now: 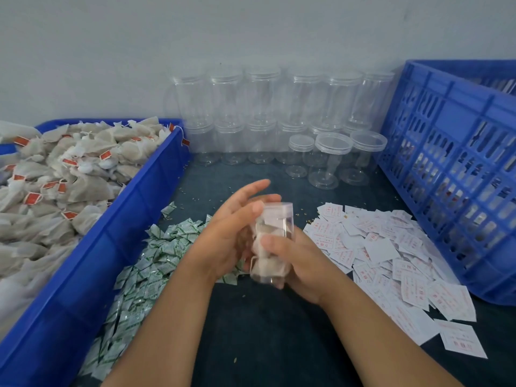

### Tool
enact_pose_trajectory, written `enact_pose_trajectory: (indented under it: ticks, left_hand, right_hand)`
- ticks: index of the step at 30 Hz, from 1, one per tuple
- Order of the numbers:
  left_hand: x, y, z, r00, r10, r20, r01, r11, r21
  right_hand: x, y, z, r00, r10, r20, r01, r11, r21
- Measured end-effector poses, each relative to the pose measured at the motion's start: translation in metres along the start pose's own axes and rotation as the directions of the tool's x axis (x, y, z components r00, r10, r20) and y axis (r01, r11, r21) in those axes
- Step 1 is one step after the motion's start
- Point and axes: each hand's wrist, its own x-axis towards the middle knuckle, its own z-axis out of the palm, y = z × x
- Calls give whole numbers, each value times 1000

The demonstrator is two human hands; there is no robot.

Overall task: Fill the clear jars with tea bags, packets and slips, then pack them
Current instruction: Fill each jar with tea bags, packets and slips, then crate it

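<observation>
A clear jar (272,241) stuffed with tea bags is held over the middle of the dark table (265,331). My right hand (301,261) grips its lower half from the right, thumb across the front. My left hand (231,227) rests against its left side and top, fingers mostly straight. Loose tea bags (55,177) with red tags fill the blue bin on the left. Green-and-white packets (145,269) lie in a heap left of my hands. White slips (391,252) with red print spread out on the right.
Several stacked clear jars (265,115) with lids stand along the back wall. A tall blue slotted crate (458,169) stands at the right. The blue bin's wall (117,247) runs along the left. Small crumbs dot the tabletop.
</observation>
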Motion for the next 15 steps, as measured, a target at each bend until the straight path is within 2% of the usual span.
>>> enact_pose_trajectory:
  ticks: [2, 3, 5, 9, 11, 13, 15]
  left_hand:
    - [1, 2, 1, 998, -24, -58, 25, 1000, 16]
    - [1, 0, 3, 998, -26, -65, 31, 996, 79]
    - [0, -2, 8, 996, -9, -86, 27, 975, 219]
    - [-2, -1, 6, 1000, -21, -20, 24, 988, 154]
    - [-2, 1, 6, 999, -33, -34, 37, 992, 119]
    - [-2, 0, 11, 995, -56, -84, 66, 991, 116]
    - [-2, -1, 15, 989, -55, -135, 77, 984, 160]
  right_hand:
    - [6, 2, -2, 982, -26, -188, -6, 986, -168]
    - [6, 4, -2, 966, -65, -250, -7, 961, -278]
    - [6, 8, -3, 962, -111, -248, -2, 910, -415]
    - [3, 10, -4, 999, -22, -33, 15, 980, -199]
    - [4, 8, -4, 999, 2, -47, -12, 978, -209]
    - [5, 6, -3, 991, -2, -135, -40, 950, -309]
    - [6, 8, -4, 974, -77, -211, -23, 901, -433]
